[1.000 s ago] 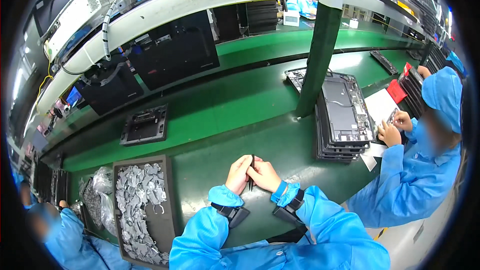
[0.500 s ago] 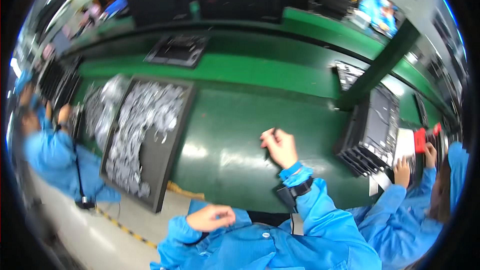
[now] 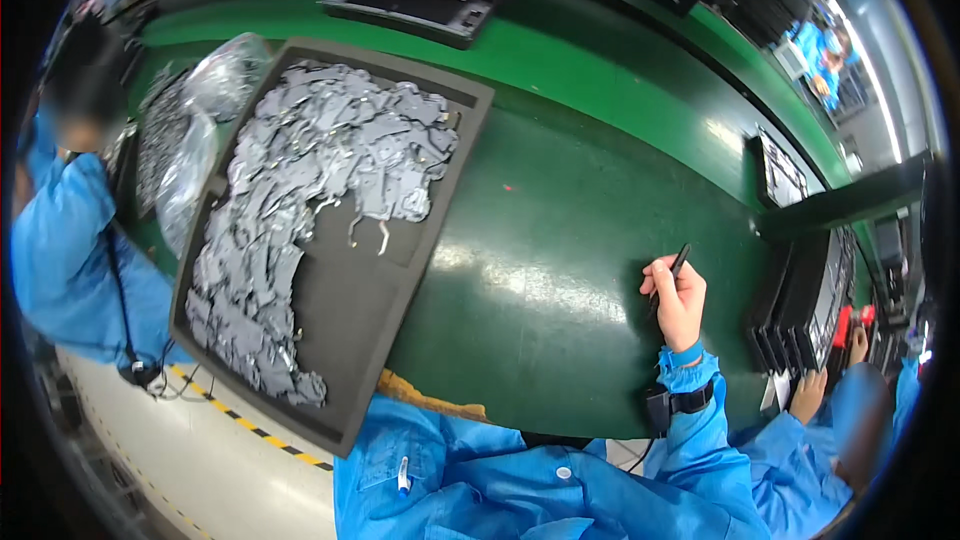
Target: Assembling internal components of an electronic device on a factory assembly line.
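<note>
My right hand (image 3: 681, 302) is closed around a slim black pen-shaped tool (image 3: 682, 261), whose tip points up and away. It is held over the right part of the green tabletop (image 3: 540, 220). A blue band and a black strap with a box circle that wrist. To the left lies a dark grey tray (image 3: 350, 285), filled along its far and left sides with a heap of small flat grey metal-looking parts (image 3: 300, 155), some with thin white strips. My left hand is out of view.
A black panel-like frame (image 3: 415, 0) lies on the far ledge. Upright dark panels (image 3: 810, 290) stand at right, by a co-worker's hand (image 3: 808, 396) and a slanting post. A plastic bag (image 3: 215, 90) and another person in blue are left; a yellow-brown cloth (image 3: 425, 395) edges the table.
My view has swung to the left and come nearer the tray. My left hand has gone out of sight. My right hand, still gripping the black tool, appears farther right.
</note>
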Tool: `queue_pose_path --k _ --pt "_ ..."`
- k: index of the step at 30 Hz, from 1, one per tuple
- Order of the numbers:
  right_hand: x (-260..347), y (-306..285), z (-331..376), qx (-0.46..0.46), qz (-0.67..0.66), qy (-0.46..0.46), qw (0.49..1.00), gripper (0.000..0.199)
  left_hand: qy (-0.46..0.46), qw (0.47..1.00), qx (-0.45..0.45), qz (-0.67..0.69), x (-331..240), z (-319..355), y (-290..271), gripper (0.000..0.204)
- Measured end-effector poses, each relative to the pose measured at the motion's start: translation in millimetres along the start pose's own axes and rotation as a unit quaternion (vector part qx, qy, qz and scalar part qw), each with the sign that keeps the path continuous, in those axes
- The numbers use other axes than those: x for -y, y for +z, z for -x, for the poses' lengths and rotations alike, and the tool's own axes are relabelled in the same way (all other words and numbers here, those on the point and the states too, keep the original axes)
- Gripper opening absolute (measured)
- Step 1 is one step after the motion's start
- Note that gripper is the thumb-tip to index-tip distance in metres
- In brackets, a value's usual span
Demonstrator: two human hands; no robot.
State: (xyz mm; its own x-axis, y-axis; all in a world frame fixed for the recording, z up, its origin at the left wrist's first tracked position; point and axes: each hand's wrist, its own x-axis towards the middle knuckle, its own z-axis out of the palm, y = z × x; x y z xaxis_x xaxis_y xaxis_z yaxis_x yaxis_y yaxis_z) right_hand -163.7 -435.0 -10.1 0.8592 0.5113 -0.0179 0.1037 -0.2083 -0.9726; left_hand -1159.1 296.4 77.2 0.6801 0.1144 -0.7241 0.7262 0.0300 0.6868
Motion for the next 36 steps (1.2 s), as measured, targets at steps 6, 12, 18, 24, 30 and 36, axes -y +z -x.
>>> queue_pose_path --k 6,12,18,24,30,36 --pt "23.5 3.9 5.4 -0.055 0.066 -0.013 0.996 0.019 0.065 0.996 0.066 -0.008 -80.1 -205.2 -204.7 0.032" --pt "21.2 -1.0 6.8 -0.071 0.068 -0.009 0.995 0.019 0.080 0.995 0.045 -0.028 -115.0 -208.2 -226.5 0.032" --pt "18.8 7.4 3.8 -0.043 0.070 -0.006 0.997 0.018 0.154 0.983 0.052 -0.085 -142.4 -294.8 -234.0 0.033" --pt "27.8 9.8 2.7 -0.028 0.065 0.001 0.997 0.020 0.207 0.965 0.051 -0.152 -223.7 -356.9 -257.1 0.033" --pt "25.5 8.0 -0.5 -0.025 0.053 -0.014 0.998 0.020 0.224 0.954 0.001 -0.201 -283.4 -310.7 -258.0 0.034" --pt "28.9 1.4 4.4 -0.043 0.084 0.003 0.996 0.023 0.253 0.938 -0.023 -0.235 -136.2 -256.7 -137.0 0.034"
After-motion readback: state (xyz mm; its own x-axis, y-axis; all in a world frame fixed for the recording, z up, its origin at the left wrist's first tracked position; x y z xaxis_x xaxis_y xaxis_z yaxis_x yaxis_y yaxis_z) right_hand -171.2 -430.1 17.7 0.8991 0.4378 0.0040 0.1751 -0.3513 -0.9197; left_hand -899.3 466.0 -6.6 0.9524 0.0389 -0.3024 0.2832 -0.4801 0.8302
